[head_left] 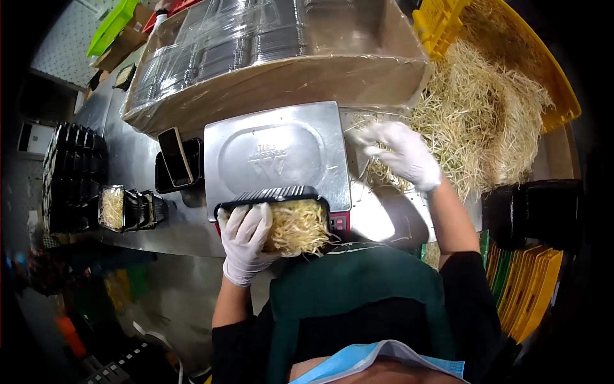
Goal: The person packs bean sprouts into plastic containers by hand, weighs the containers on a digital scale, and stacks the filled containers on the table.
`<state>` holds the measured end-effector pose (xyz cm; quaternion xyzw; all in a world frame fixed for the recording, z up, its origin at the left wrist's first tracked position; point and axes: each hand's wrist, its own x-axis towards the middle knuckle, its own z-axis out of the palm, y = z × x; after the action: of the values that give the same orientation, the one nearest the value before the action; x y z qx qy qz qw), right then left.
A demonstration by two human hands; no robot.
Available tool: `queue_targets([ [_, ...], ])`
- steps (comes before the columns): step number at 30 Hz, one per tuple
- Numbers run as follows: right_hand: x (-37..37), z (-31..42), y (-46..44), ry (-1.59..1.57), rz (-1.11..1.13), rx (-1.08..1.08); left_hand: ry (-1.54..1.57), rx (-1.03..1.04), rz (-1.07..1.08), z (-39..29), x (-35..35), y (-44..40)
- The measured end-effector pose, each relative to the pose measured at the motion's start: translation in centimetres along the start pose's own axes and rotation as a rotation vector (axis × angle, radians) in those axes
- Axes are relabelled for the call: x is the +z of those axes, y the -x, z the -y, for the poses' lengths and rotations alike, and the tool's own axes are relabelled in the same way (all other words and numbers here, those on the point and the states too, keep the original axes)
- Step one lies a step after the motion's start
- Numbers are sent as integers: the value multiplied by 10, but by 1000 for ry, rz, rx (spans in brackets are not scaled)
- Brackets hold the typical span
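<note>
My left hand (246, 240), in a white glove, grips a black plastic tray (275, 196) by its left side. Bean sprouts (297, 227) fill the tray, and a few strands hang over its edge. It is tilted toward me over the front edge of a metal-topped scale (275, 150). To the right of the scale, my gloved right hand (403, 153) is above the table with its fingers apart and somewhat blurred; I see nothing held in it. Just beyond that hand lies a large heap of loose bean sprouts (480, 121).
A cardboard box (275, 83) of stacked, film-wrapped trays stands behind the scale. On the left are a phone (174, 157) on a black tray, filled trays (112, 208) and tall tray stacks (70, 179). Black trays (534, 214) stand at right. A yellow crate (559, 83) borders the heap.
</note>
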<state>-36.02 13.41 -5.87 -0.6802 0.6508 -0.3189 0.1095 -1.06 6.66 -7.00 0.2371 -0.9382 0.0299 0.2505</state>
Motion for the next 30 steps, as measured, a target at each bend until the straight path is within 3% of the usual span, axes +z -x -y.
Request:
queue_targets([
  [2, 37, 8, -28, -42, 21, -240, 40, 4, -42, 4, 3, 14],
  [4, 56, 42, -41, -48, 331, -180, 19, -8, -111, 5, 3, 18],
  [6, 85, 46, -46, 29, 417, -257, 60, -49, 0, 6, -4, 6],
  [7, 97, 40, -36, 189, 388, -254, 101, -72, 27, 4, -12, -9],
  [8, 94, 23, -21, 59, 155, -339, 144, -98, 54, 3, -15, -24],
  [10, 57, 6, -2, 90, 210, 9, 177, -140, 180, 9, -4, -45],
  [12, 13, -9, 12, 313, 288, 217, 289, -139, 269, 5, 7, -81],
  [13, 2, -3, 24, 145, -2, 198, 280, -167, 227, -4, 20, -93],
  [14, -3, 2, 27, -89, -114, 269, 273, -195, 181, -12, 29, -101],
  [16, -7, 30, 35, -275, -322, 79, 296, -169, 122, -20, 25, -109],
  [17, -3, 40, 40, -328, -309, 66, 309, -154, 74, -23, 19, -112],
  [18, 4, 46, 42, -383, -294, 50, 388, -226, 188, -18, 7, -113],
  [20, 20, 50, 32, -338, -251, -17, 344, -151, -57, -9, 33, -88],
  [23, 24, 69, -9, -108, -166, -49, 286, -138, 168, -18, 25, -107],
  [27, 53, 64, -23, 122, 84, -70, 201, -67, 303, -15, 43, -119],
  [30, 33, 64, -31, 203, 139, -163, 332, -111, 264, -17, 48, -110],
])
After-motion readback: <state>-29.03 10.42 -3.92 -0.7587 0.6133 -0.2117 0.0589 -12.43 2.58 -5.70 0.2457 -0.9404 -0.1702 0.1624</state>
